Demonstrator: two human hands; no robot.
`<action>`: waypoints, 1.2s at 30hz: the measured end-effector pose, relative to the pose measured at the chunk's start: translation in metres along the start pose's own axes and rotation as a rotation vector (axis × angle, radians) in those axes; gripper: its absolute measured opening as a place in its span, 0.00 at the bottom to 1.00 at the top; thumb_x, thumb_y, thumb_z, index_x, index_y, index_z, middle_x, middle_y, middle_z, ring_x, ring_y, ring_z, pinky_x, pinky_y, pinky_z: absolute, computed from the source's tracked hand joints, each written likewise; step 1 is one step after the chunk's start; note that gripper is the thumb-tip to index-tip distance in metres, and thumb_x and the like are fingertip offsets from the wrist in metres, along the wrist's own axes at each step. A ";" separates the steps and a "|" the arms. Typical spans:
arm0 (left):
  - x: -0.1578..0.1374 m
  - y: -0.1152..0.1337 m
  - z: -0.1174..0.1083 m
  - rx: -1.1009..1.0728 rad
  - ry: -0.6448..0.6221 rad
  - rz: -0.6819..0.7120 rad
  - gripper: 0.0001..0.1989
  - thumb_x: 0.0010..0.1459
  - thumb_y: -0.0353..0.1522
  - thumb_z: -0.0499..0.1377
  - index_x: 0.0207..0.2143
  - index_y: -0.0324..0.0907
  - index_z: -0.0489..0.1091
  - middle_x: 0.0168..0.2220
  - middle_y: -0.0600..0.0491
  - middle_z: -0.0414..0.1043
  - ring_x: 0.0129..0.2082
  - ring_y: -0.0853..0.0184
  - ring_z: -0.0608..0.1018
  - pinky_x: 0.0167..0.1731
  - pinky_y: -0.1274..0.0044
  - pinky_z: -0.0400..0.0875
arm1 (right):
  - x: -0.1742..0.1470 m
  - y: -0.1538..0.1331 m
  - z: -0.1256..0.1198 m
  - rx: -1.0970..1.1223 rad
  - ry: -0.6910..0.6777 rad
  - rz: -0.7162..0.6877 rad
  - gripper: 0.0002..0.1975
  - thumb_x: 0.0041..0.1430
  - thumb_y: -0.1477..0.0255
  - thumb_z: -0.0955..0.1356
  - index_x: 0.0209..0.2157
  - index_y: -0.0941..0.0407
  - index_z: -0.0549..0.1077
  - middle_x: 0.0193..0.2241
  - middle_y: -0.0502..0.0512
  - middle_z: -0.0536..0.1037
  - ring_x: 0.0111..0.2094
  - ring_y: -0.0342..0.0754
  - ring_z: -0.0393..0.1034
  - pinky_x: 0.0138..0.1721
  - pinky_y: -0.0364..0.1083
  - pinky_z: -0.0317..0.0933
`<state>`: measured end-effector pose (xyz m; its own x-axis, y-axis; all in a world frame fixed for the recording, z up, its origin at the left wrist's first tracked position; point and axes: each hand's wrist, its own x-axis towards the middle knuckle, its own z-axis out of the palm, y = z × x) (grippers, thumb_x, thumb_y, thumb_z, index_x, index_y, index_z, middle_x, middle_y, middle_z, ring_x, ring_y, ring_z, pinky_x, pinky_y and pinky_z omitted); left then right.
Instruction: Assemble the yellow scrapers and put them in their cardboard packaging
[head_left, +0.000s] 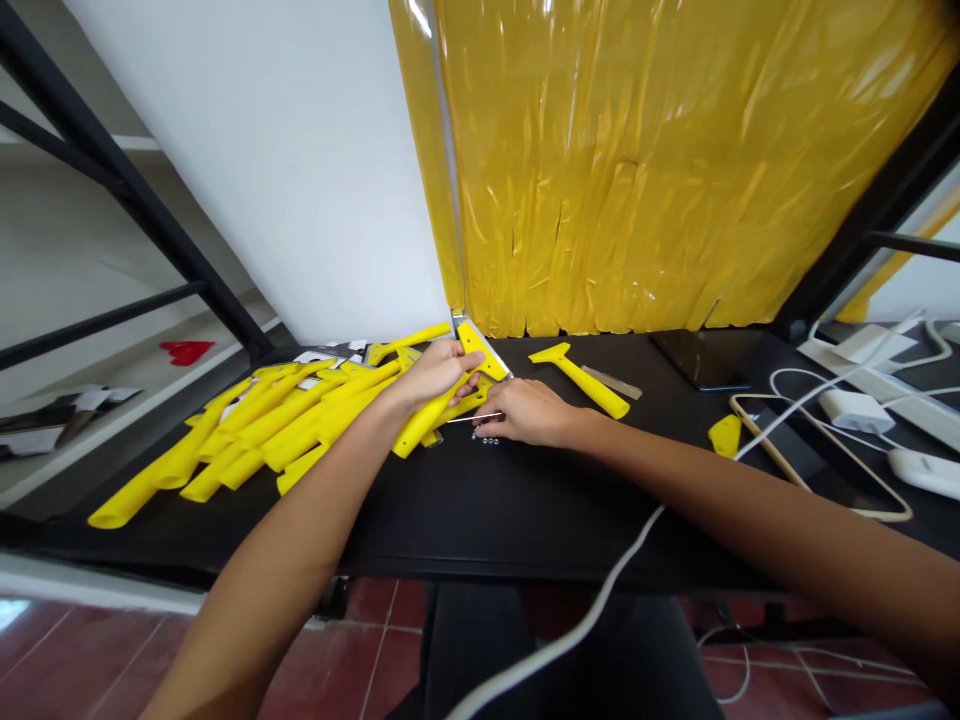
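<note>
1. While the black table (450,525) is bearing them, yellow scrapers (330,415) are lying heaped at left.
2. Held scraper (426,424) is sitting in the left hand (442,372), fingers wrapping around it.
3. Right hand (525,410) is pinching a thin metal rod (480,416).
4. Small shiny pieces (491,441) are resting just beside.

The only view comes from the person's own head, close above the near edge of the counter (405,540), facing forward and steeply down. The left forearm (277,550) enters from the bottom edge, the right forearm (750,490) from the right, putting the left hand (439,375) and right hand (529,412) near mid-frame. Coverage is wide, from red floor tiles (379,660) below to yellow sheeting (637,170) and a white panel (285,150) behind.
</note>
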<state>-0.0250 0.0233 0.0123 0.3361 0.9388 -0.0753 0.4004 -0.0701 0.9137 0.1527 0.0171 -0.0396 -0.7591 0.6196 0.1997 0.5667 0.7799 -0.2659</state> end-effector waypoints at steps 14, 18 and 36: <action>0.005 -0.010 -0.001 -0.029 -0.073 0.027 0.16 0.65 0.34 0.55 0.23 0.40 0.65 0.19 0.54 0.67 0.10 0.74 0.65 0.13 0.78 0.57 | -0.006 -0.004 0.002 0.278 -0.010 0.147 0.03 0.53 0.72 0.71 0.31 0.54 0.79 0.29 0.49 0.80 0.30 0.43 0.71 0.32 0.41 0.57; 0.005 -0.009 0.000 -0.035 -0.087 0.029 0.17 0.65 0.35 0.56 0.22 0.40 0.65 0.18 0.54 0.67 0.10 0.75 0.65 0.13 0.78 0.58 | -0.008 -0.003 0.003 0.297 0.013 0.158 0.03 0.54 0.72 0.71 0.31 0.55 0.79 0.29 0.49 0.80 0.29 0.42 0.70 0.32 0.41 0.56; 0.006 -0.012 0.001 -0.040 -0.080 0.011 0.14 0.64 0.37 0.57 0.25 0.41 0.65 0.20 0.54 0.67 0.12 0.75 0.64 0.12 0.80 0.57 | -0.073 0.048 -0.041 0.322 -0.074 0.091 0.07 0.57 0.66 0.72 0.35 0.53 0.83 0.32 0.51 0.82 0.33 0.46 0.74 0.37 0.44 0.60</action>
<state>-0.0265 0.0289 0.0007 0.4075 0.9082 -0.0953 0.3625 -0.0651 0.9297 0.2483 0.0134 -0.0286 -0.7379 0.6681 0.0960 0.5117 0.6464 -0.5659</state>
